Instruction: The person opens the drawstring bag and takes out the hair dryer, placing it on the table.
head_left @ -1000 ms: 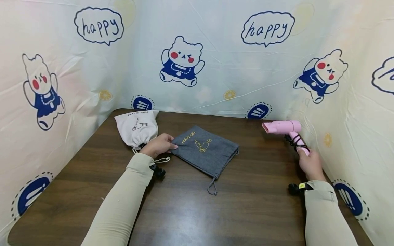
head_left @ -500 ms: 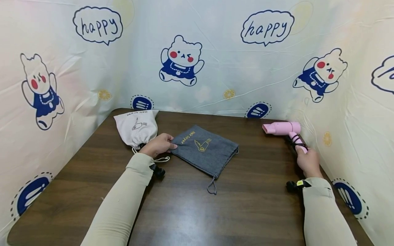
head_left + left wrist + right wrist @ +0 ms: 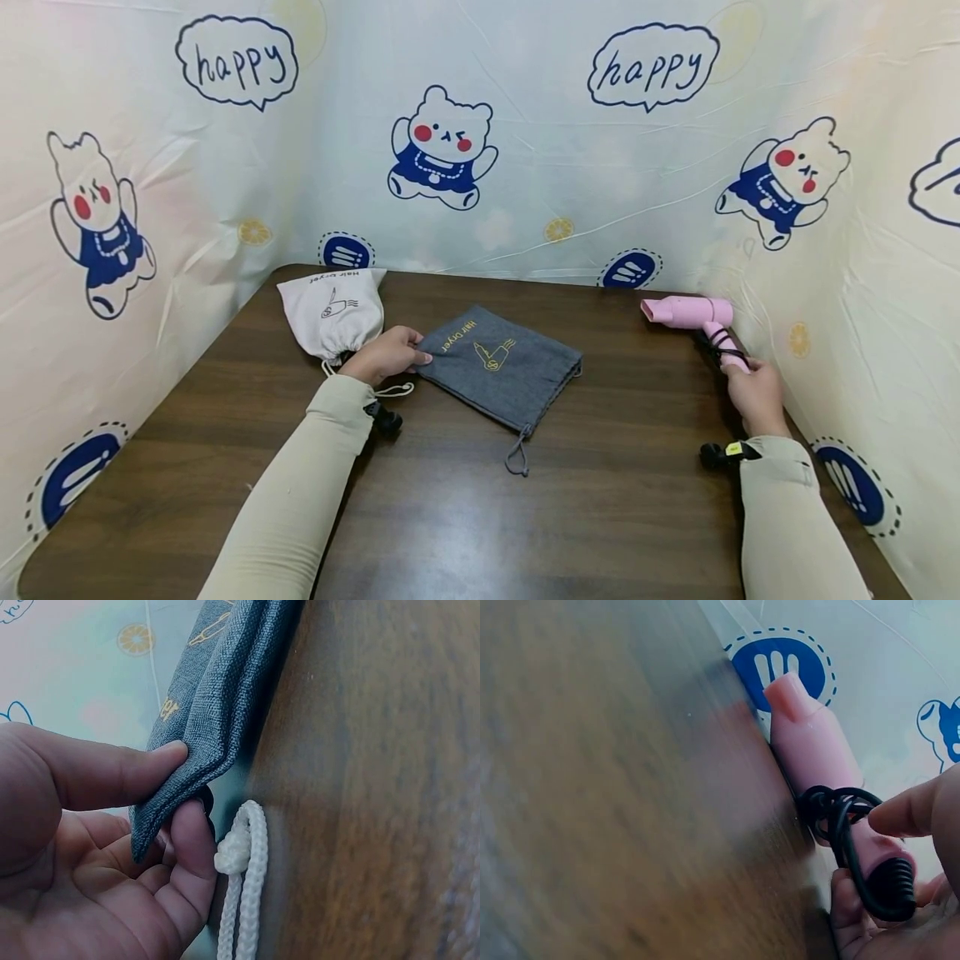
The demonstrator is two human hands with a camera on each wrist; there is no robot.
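Observation:
My left hand (image 3: 384,355) pinches one corner of a dark grey drawstring bag (image 3: 510,367) with yellow "Hair Dryer" lettering and a dryer drawing. In the left wrist view the thumb lies on the bag's corner (image 3: 217,727), with fingers curled beneath. The bag lies flat at the middle of the table, its drawn end towards the lower right. At the right, my right hand (image 3: 756,398) grips the handle of a pink hair dryer (image 3: 688,312), whose nozzle points left. A black cord (image 3: 840,817) is wound round the handle, seen close up in the right wrist view.
A white drawstring bag (image 3: 333,312), also marked as a hair dryer bag, sits at the back left, partly behind my left hand. Its white cord (image 3: 255,855) loops near my fingers. A printed cloth (image 3: 540,150) surrounds the brown table (image 3: 480,517) at the back and sides.
My right hand has shifted slightly left with the hair dryer, which sits a little lower in view. The left hand and the grey bag stay in place.

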